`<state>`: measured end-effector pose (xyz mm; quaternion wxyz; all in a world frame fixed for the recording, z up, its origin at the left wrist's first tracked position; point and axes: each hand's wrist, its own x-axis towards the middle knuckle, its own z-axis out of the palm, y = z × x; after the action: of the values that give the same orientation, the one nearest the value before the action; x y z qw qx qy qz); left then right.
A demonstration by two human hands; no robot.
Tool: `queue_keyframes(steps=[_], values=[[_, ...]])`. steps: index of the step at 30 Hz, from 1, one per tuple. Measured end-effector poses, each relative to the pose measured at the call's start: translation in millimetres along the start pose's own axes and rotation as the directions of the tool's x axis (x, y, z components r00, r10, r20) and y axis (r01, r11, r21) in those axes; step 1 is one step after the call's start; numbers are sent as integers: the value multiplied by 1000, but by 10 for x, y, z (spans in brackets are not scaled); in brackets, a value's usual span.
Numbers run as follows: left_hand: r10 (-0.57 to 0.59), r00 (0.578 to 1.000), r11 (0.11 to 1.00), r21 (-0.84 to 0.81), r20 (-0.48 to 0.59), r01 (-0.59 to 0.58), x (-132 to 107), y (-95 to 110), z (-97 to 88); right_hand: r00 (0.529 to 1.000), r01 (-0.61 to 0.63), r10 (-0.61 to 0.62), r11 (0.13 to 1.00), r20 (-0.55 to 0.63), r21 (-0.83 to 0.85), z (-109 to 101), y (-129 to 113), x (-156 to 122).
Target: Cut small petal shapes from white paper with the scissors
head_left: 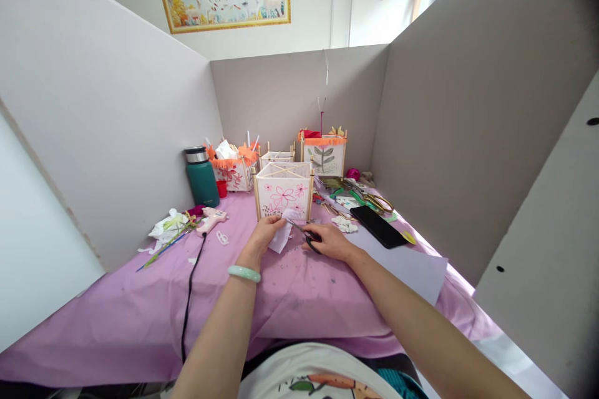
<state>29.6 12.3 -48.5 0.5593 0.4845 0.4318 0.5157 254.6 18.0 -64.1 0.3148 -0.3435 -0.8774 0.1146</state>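
Left hand (267, 229): pinches the white paper (281, 239) with its fingertips, in the middle of the frame
Right hand (330, 240): holds the scissors (313, 237) by their dark handles, blades at the white paper; I cannot tell how wide the blades are
White paper: middle of the frame, just in front of the flower box (283, 192); it looks very light, thin and bendy, so it may rip or crumple; best pinched softly by an edge, away from the blades
Scissors: look hard, stiff and maybe sharp; best held by the loops
Flower box: stands upright just past the white paper; it seems light, its sides easy to poke through, so hold the sticks at its corners
Glue gun (212, 221): lies left of the middle on the tabletop (322, 312)
Phone (378, 226): black and flat, right of the middle
Green bottle (203, 181): stands farther out, left of the middle
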Motion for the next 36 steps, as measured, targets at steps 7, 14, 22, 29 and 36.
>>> queue_keyframes(steps=[7, 14, 22, 29, 36], values=[[5, 1000, 1000, 11, 5, -5, -1, -1, -3, 999, -22, 22, 1000, 30, 15, -3, 26, 5], [-1, 1000, 1000, 19, -7, 1, -6, 1, -3, 999, -35, 35, 999, 29, 7, 4, 47, 8], [-9, 1000, 1000, 10, -3, 9, 4, -6, -3, 998, -50, 51, 999, 27, -10, 6, 36, 5], [-15, 1000, 1000, 18, -7, 15, -6, 5, -1, 999, -38, 39, 999, 24, -22, -7, 16, -2], [-15, 999, 998, 63, 34, 13, -53, 36, 25, 1000, -26, 26, 1000, 7, -15, -8, -20, 4]])
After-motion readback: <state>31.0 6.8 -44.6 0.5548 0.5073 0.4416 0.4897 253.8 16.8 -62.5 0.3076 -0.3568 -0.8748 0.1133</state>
